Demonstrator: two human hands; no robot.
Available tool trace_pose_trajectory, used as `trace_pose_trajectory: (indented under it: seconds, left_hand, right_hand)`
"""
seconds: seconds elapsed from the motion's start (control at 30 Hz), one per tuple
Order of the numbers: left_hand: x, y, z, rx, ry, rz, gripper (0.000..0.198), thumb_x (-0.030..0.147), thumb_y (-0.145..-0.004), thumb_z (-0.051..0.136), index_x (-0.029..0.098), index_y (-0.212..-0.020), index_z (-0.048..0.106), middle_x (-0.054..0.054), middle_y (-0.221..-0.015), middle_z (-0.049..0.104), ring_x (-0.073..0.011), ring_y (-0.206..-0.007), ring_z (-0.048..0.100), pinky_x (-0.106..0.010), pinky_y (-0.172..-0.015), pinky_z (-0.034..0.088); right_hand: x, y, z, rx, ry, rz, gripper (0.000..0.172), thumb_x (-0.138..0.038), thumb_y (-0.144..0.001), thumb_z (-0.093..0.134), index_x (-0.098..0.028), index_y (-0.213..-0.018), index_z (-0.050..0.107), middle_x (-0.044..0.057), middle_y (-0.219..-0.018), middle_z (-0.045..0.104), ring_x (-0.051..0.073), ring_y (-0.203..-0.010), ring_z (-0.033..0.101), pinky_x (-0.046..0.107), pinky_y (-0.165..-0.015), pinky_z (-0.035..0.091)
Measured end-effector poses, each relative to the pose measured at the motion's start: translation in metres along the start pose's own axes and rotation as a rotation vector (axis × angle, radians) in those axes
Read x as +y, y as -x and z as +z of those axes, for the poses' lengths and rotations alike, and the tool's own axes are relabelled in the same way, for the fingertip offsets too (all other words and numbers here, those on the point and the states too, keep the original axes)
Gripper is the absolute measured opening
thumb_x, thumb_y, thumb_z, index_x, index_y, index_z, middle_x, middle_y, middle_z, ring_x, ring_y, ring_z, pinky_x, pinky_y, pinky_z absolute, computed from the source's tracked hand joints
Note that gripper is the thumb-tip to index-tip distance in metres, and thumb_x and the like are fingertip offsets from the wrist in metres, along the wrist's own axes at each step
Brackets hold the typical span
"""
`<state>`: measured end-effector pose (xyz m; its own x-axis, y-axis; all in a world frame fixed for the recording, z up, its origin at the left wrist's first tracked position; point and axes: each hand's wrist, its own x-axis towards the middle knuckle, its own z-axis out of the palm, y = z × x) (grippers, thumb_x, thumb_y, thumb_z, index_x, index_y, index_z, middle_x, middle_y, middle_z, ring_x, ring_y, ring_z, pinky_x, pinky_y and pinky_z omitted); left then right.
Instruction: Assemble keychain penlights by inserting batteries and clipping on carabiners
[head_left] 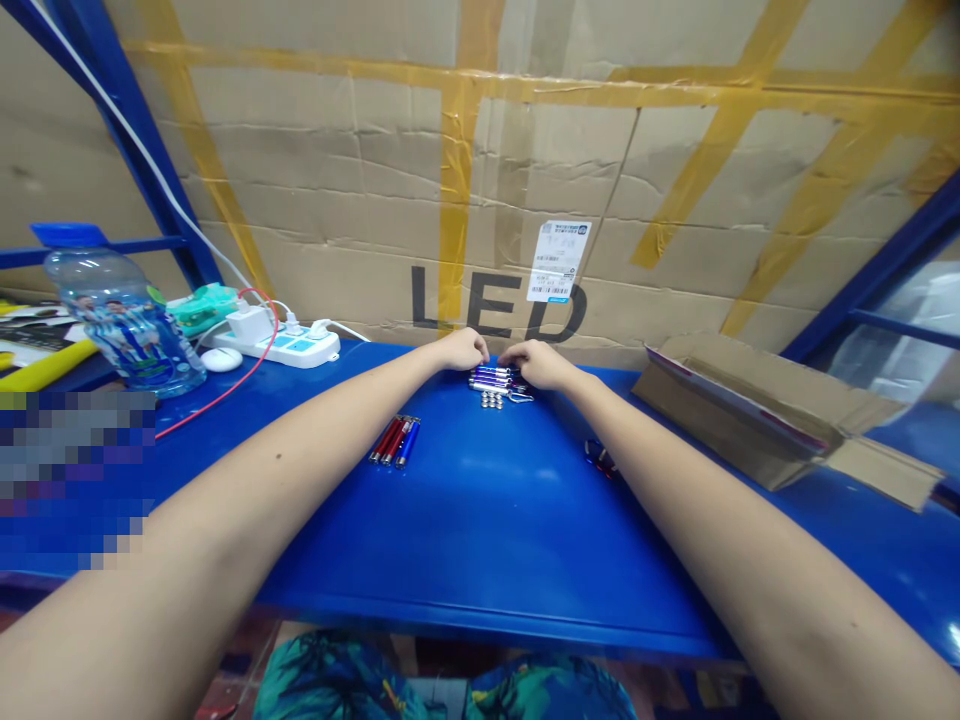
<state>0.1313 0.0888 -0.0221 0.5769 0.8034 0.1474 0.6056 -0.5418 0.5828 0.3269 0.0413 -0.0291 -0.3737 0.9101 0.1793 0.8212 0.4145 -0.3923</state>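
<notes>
At the far side of the blue table lies a row of slim blue, purple and silver metal tubes, like small penlights. My left hand is at the row's far left end, fingers curled down and closed; whatever is between the fingertips is hidden. Opposite it, my right hand bends over the right end, its curled fingers pointing at the tubes, and what they grip is too small to make out. Small round silver pieces sit just in front of the row, beside a silver carabiner clip.
Red and blue tubes lie near my left forearm. Small dark and red items sit partly behind my right forearm. An open cardboard box stands right; a power strip, red cable and bottle are left.
</notes>
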Motion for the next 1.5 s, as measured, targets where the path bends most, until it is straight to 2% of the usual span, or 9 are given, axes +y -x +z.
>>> trace_pose_trajectory:
  seconds: [0.13,0.23,0.37,0.5,0.6,0.97,1.17,1.33,1.5]
  left_hand:
    - [0.003,0.003,0.000,-0.007,-0.051,-0.002,0.028,0.009,-0.070,0.059,0.013,-0.091,0.076,-0.011,-0.098,0.077,-0.0241,-0.091,0.068,-0.033,-0.086,0.051]
    - [0.003,0.013,-0.007,0.017,-0.093,0.007,0.029,0.013,-0.075,0.057,0.012,-0.099,0.074,-0.012,-0.105,0.075,-0.0237,-0.095,0.066,-0.034,-0.089,0.049]
    - [0.001,0.047,-0.027,0.037,-0.206,0.087,0.023,0.021,-0.079,0.054,0.014,-0.093,0.071,-0.008,-0.096,0.074,-0.0197,-0.087,0.064,-0.030,-0.080,0.047]
    - [0.005,0.093,-0.053,-0.207,-0.257,0.118,0.017,0.023,-0.076,0.055,0.016,-0.081,0.069,-0.003,-0.082,0.071,-0.0158,-0.074,0.061,-0.026,-0.070,0.044]
    - [0.009,0.118,-0.065,-0.302,-0.247,0.115,0.017,0.025,-0.076,0.055,0.017,-0.084,0.068,-0.002,-0.087,0.072,-0.0159,-0.079,0.063,-0.025,-0.073,0.045]
    - [0.018,0.131,-0.060,-0.413,-0.259,0.052,0.018,0.018,-0.072,0.055,0.019,-0.088,0.064,-0.001,-0.086,0.069,-0.0159,-0.078,0.061,-0.024,-0.068,0.044]
    - [0.022,0.136,-0.059,-0.394,-0.269,0.061,0.017,0.016,-0.072,0.054,0.019,-0.086,0.064,-0.001,-0.087,0.070,-0.0160,-0.080,0.061,-0.025,-0.071,0.044]
    - [0.019,0.137,-0.058,-0.389,-0.287,0.069,0.016,0.017,-0.074,0.055,0.020,-0.086,0.064,-0.001,-0.087,0.070,-0.0160,-0.080,0.061,-0.025,-0.071,0.043]
    - [0.020,0.136,-0.052,-0.399,-0.292,0.070,0.014,0.017,-0.078,0.053,0.020,-0.087,0.064,0.000,-0.086,0.068,-0.0156,-0.078,0.060,-0.025,-0.070,0.042]
  right_hand:
    - [0.000,0.000,0.000,0.000,0.015,0.037,0.055,0.006,-0.077,0.043,-0.011,-0.122,0.070,0.013,-0.124,0.072,0.023,-0.111,0.066,0.029,-0.094,0.048]
    - [-0.015,0.007,-0.003,0.108,0.102,0.022,0.048,0.003,-0.081,0.044,-0.009,-0.120,0.069,0.016,-0.124,0.070,0.026,-0.113,0.064,0.033,-0.095,0.047]
    - [-0.067,0.038,0.001,0.240,0.160,-0.245,0.031,-0.007,-0.088,0.047,-0.012,-0.106,0.072,0.014,-0.107,0.073,0.025,-0.103,0.065,0.037,-0.093,0.047]
    - [-0.123,0.079,0.023,0.020,0.138,-0.502,0.036,-0.011,-0.091,0.048,-0.015,-0.122,0.067,0.011,-0.114,0.070,0.022,-0.103,0.063,0.035,-0.092,0.047]
    - [-0.141,0.094,0.039,-0.058,0.221,-0.516,0.041,-0.017,-0.096,0.047,-0.016,-0.135,0.061,0.012,-0.105,0.068,0.022,-0.096,0.062,0.036,-0.086,0.049]
    - [-0.138,0.089,0.046,-0.071,0.246,-0.524,0.046,-0.012,-0.094,0.046,-0.020,-0.137,0.060,0.012,-0.113,0.064,0.022,-0.102,0.059,0.035,-0.089,0.047]
    - [-0.150,0.095,0.035,-0.126,0.338,-0.424,0.027,-0.024,-0.096,0.045,-0.018,-0.110,0.067,0.009,-0.097,0.066,0.020,-0.082,0.062,0.031,-0.069,0.043]
    - [-0.146,0.100,0.026,-0.139,0.358,-0.351,0.029,-0.040,-0.099,0.046,-0.018,-0.099,0.065,0.009,-0.092,0.067,0.021,-0.078,0.063,0.031,-0.065,0.039]
    - [-0.134,0.111,0.017,-0.211,0.318,-0.297,0.013,-0.027,-0.097,0.050,-0.018,-0.098,0.060,0.009,-0.097,0.068,0.020,-0.082,0.063,0.029,-0.067,0.039]
